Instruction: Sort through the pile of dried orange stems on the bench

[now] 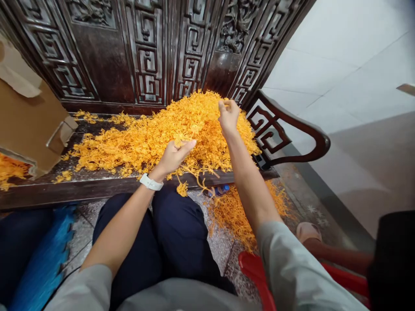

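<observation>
A big heap of small orange plastic pieces (155, 134) covers the seat of a dark carved wooden bench (97, 185). My left hand (173, 155) rests at the heap's front edge, fingers curled round a small clump of the orange pieces. A white watch sits on that wrist. My right hand (228, 114) is raised over the right side of the heap, fingertips pinched on an orange piece. More orange pieces (236, 211) lie spilled on the floor below the bench edge.
A cardboard box (29, 125) stands on the bench at the left. The bench's curved armrest (292, 134) is at the right. A red plastic stool (256, 272) is under me. Blue material (42, 259) lies at lower left. Another person's foot (308, 231) shows at right.
</observation>
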